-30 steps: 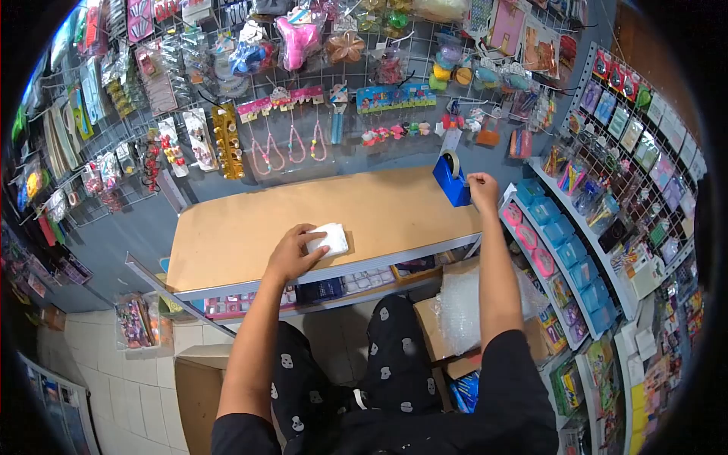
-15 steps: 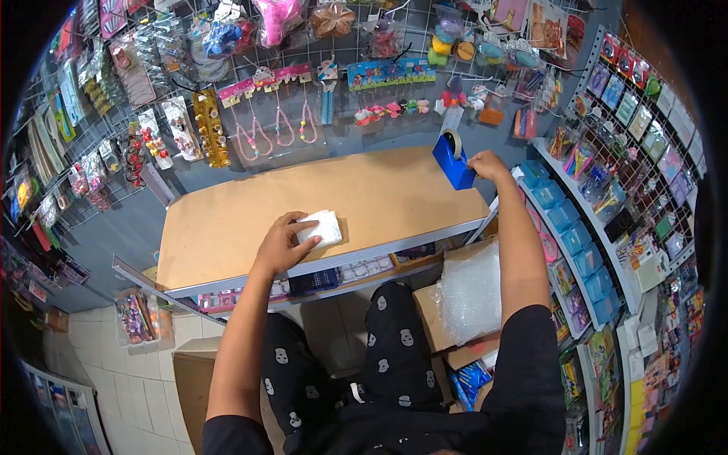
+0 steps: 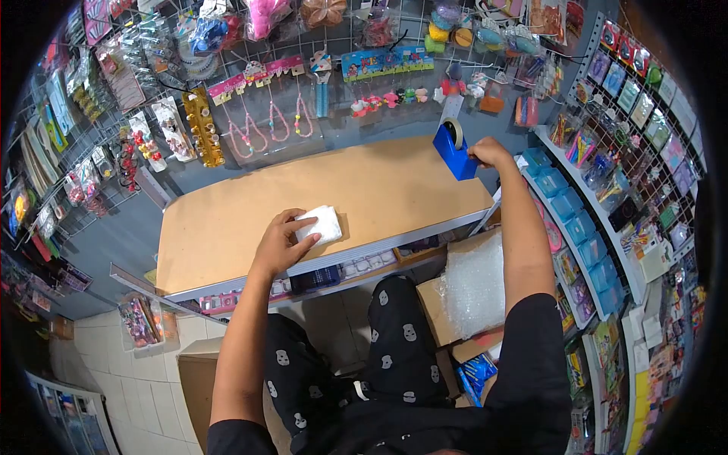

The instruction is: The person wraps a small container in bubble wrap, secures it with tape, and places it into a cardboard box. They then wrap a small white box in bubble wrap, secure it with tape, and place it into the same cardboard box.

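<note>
On the wooden shelf top lies a small white wrapped packet, roughly square. My left hand grips it from the left, fingers over its top and thumb along the near side. A blue tape dispenser stands at the right end of the shelf, with a roll of tape seated in it. My right hand is at the dispenser's right end, its fingers closed in a pinch. Whatever lies between those fingertips is too small to make out.
A grid wall hung with hair accessories and toys rises behind the shelf. Blue bins line the right side. Below are bubble wrap in a cardboard box and a clear bin on the floor.
The view has shifted slightly. My right hand stays at the tape dispenser and my left hand stays on the white packet; neither has clearly moved.
</note>
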Tool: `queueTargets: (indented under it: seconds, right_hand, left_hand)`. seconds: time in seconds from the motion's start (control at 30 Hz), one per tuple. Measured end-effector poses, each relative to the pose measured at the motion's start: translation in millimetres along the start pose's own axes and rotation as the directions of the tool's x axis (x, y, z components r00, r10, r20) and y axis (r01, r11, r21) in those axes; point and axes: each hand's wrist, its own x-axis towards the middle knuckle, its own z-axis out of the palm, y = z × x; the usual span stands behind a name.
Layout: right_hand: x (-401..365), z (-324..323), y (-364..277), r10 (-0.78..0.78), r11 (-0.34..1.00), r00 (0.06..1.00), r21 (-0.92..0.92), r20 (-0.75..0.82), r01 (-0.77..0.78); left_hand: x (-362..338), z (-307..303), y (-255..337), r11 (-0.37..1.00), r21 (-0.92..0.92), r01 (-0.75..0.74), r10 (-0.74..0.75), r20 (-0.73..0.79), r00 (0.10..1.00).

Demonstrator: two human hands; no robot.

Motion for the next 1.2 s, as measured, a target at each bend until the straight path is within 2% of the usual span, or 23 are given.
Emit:
queueTargets:
  seconds: [0.17, 0.27, 0.47, 0.57, 0.67, 0.77, 0.93, 1.07, 1.2]
  right_hand:
    - [3.5, 2.2, 5.2, 0.097, 0.990, 0.995, 0.096, 0.026, -0.099]
    - [-25.3, -2.9, -17.1, 0.197, 0.978, 0.980, 0.067, 0.038, -0.199]
    - [-20.4, 0.2, -9.3, 0.239, 0.952, 0.964, 0.170, 0.113, -0.256]
    - [-28.7, -2.2, -15.8, 0.248, 0.925, 0.968, 0.287, 0.038, -0.248]
    - [-41.7, -7.6, -25.7, 0.250, 0.960, 0.967, 0.122, 0.043, -0.253]
    - [-28.1, -6.0, -18.3, 0.228, 0.960, 0.969, 0.146, 0.099, -0.240]
    - [-34.9, -5.2, -25.5, 0.184, 0.979, 0.980, 0.074, 0.074, -0.189]
    - [-42.2, -5.0, -27.6, 0.165, 0.986, 0.986, -0.034, 0.034, -0.164]
    - [-46.5, -0.2, -23.7, 0.160, 0.987, 0.987, 0.005, 0.000, -0.160]
  left_hand:
    - [0.8, 1.3, -1.8, 1.000, 0.010, -0.005, 0.005, -0.018, 1.000]
    - [-0.7, 0.2, -1.5, 1.000, -0.002, 0.007, -0.007, -0.017, 1.000]
    - [0.7, 1.2, -3.3, 1.000, -0.003, 0.011, -0.011, -0.013, 1.000]
    - [-1.3, 1.7, -3.2, 0.999, -0.014, 0.034, -0.034, -0.007, 0.999]
    - [-0.6, 2.1, -3.7, 1.000, -0.003, 0.016, -0.016, -0.018, 1.000]
    - [-1.5, 3.3, -5.1, 1.000, 0.015, -0.006, 0.006, -0.021, 1.000]
    - [0.2, 4.8, -9.4, 0.999, 0.018, -0.045, 0.046, -0.040, 0.998]
    - [-0.2, 3.8, -6.4, 1.000, -0.001, -0.020, 0.020, -0.023, 1.000]
    - [-0.5, 4.8, -8.9, 0.999, -0.017, -0.028, 0.028, -0.030, 0.999]
